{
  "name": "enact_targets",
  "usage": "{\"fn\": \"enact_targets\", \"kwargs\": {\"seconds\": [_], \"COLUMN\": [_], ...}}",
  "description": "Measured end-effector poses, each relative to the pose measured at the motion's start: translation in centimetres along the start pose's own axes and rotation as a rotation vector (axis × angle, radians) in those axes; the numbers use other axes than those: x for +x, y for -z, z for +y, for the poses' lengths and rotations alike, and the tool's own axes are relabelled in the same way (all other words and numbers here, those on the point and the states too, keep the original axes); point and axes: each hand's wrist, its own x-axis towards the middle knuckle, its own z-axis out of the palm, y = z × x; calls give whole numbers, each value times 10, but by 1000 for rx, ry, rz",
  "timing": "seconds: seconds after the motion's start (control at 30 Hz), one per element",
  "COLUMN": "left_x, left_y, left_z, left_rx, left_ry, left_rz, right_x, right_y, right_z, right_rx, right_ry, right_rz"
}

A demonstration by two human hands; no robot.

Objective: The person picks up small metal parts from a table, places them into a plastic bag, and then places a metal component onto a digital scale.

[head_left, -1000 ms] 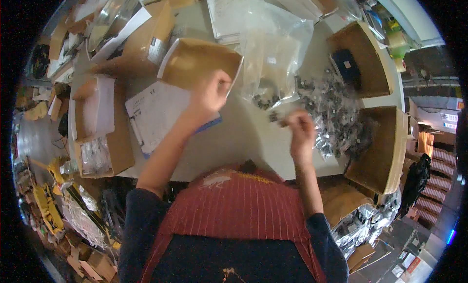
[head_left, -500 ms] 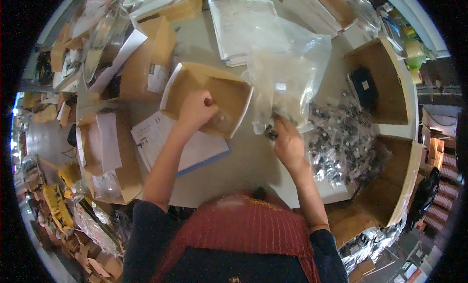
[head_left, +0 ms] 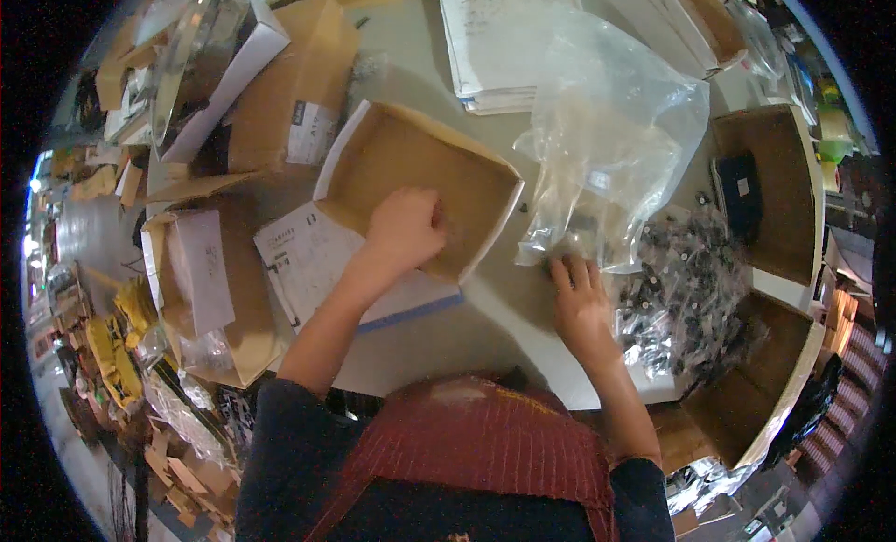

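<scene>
My left hand [head_left: 406, 229] is curled closed over the near side of a shallow cardboard box [head_left: 420, 145]; whatever its fingers hold is hidden. On the table, my right hand [head_left: 585, 304] has its fingers bent down and drawn together at the lower edge of a clear plastic bag [head_left: 621, 103]. Something small and dark shows under those fingertips, too covered to make out. The bag lies flat, with a small white label on it. Just right of my right hand spreads a heap of small dark parts in clear wrapping [head_left: 686, 281].
Under the shallow box lies a printed sheet [head_left: 303, 253] on a blue-edged stack. Papers [head_left: 509, 38] lie at the back. Cardboard boxes stand at left [head_left: 210, 281] and back left [head_left: 289, 84]. On the right, one open box [head_left: 770, 187] holds a dark labelled item; another [head_left: 756, 383] sits nearer.
My right hand has come slightly nearer and to the right, its fingers now bent down at the bag's edge. My left hand stays closed over the box. The whole view has shifted.
</scene>
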Motion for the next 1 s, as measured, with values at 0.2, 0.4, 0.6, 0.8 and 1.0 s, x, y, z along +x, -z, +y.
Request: {"fn": "enact_targets", "kwargs": {"seconds": [0.2, 0.4, 0.6, 0.8, 1.0], "left_x": [-17, -79, -128, -158, -180], "left_y": [10, 10, -55, -90, -108], "left_z": [-5, 20, 15, 26, 20], "left_rx": [-575, -915, -644, -438, -545], "left_ry": [-31, -47, 24, 24, -138], "left_rz": [243, 6, -19, 10, 124], "right_x": [-5, -39, -24, 78, 101], "right_y": [-3, -21, -7, 4, -14], "right_z": [0, -5, -27, -39, -25], "right_rx": [174, 185, 245, -182, -345], "right_ry": [102, 77, 149, 283, 162], "right_rz": [72, 160, 439, 459, 191]}}
